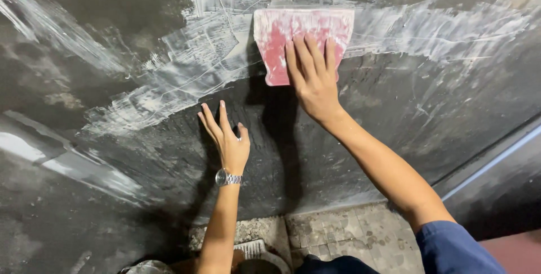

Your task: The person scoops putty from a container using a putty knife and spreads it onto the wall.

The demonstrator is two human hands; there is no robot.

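Right hand [313, 79] flat on a pink spreader blade [298, 37], fingers [304, 54] spread a little and pressing it against the dark panel [394, 133]; it is pressed on, not gripped. The blade is a wide, trapezoid plastic sheet, smeared white, with its top edge level and sitting in the upper middle of the panel.

A white putty streak [186, 65] runs across the panel to both sides of the blade: broad and patchy to its left, thinner and longer to its right. Below the blade the panel is bare, rough and cracked-looking.

Left hand [225, 139] is below and left of the blade, well apart from it, palm flat on the bare panel, fingers straight and slightly fanned, holding nothing. Metal wristwatch [228, 178] on that wrist.

Blue sleeve [456, 248] on the right arm, lower right of the blade. Tiled floor [338, 234] shows under the panel's lower edge, directly below the blade. Pale trim strip [496, 161] runs diagonally at the panel's right edge.
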